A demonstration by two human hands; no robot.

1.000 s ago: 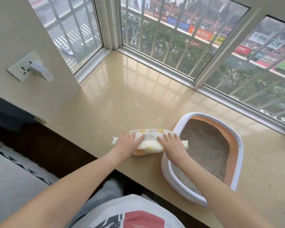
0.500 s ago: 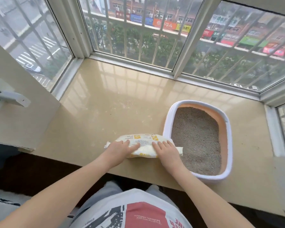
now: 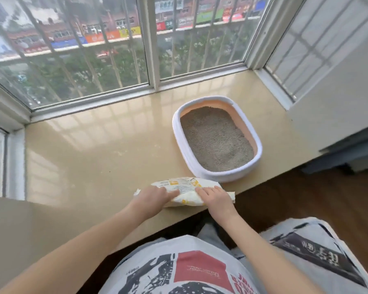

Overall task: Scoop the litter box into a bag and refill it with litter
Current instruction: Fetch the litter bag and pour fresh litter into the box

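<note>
A white and yellow litter bag lies flat on the beige sill, close to its front edge. My left hand rests on the bag's left part with straight fingers. My right hand lies flat on its right part. Just behind the bag stands the litter box, white outside and peach inside, filled with grey litter. The bag's far edge nearly touches the box's near rim.
Barred windows close the sill at the back and on both sides. A wall corner stands to the right of the box. Dark wooden floor lies below the sill's edge.
My view has swung to the right, so the box and bag now sit more central. Both hands stay flat on the bag, which has hardly shifted on the sill.
</note>
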